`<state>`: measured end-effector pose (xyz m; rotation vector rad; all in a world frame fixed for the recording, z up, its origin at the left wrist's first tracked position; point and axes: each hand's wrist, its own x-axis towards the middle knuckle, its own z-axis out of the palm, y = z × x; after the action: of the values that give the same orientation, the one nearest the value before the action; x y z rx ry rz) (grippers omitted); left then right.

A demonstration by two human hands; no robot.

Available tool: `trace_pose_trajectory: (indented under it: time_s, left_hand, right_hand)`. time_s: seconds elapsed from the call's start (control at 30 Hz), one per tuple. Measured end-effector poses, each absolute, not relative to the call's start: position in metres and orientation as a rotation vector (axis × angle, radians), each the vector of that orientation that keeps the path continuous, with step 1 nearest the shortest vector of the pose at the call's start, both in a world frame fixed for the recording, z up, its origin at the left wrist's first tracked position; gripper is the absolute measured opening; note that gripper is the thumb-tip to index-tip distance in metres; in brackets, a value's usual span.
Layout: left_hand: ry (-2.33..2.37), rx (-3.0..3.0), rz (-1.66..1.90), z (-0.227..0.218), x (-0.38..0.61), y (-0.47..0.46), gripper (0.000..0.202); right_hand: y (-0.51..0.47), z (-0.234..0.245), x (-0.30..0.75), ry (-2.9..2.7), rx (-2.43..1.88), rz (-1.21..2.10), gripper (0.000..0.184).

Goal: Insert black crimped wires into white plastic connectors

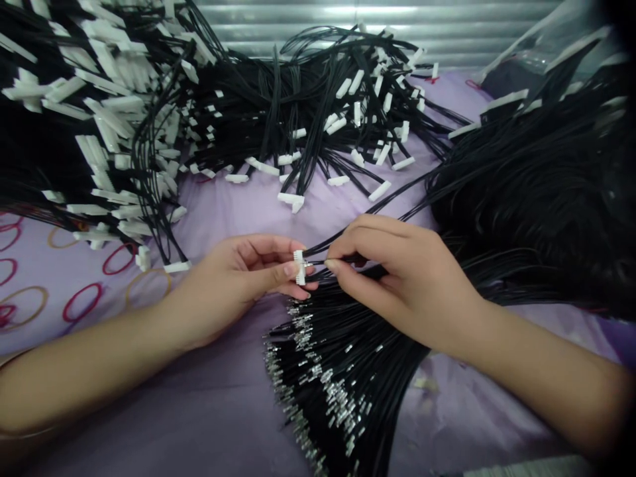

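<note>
My left hand (243,275) pinches a small white plastic connector (299,266) between thumb and fingers at the middle of the view. My right hand (397,275) pinches a thin black wire (377,222) whose metal tip meets the connector's right side. Just below both hands fans out a bundle of loose black wires with bare metal terminals (318,377). The bundle runs under my right hand toward the large black wire mass (536,199) on the right.
Heaps of black wires fitted with white connectors (124,112) fill the far left, and another heap (338,106) lies at the far centre. A lilac cloth with ring prints (99,291) covers the surface. A clear plastic bag (541,46) sits at the far right.
</note>
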<state>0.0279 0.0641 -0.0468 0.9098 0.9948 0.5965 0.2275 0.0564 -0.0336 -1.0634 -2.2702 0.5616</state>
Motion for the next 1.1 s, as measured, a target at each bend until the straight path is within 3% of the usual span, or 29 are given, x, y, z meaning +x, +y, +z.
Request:
trace_pose_trajectory:
  time_s: [0.33, 0.63, 1.1]
  left_hand:
    - [0.961, 0.953, 0.589, -0.05, 0.026, 0.064, 0.019]
    - [1.005, 0.975, 0.559, -0.049, 0.028, 0.064, 0.021]
    - [1.074, 0.974, 0.589, -0.044, 0.031, 0.062, 0.022]
  right_hand:
    - [0.056, -0.032, 0.224, -2.087, -1.251, 0.827, 0.01]
    - [0.049, -0.039, 0.22, -2.274, -1.274, 0.598, 0.014]
    - [0.051, -0.043, 0.217, -2.228, -1.22, 0.645, 0.016]
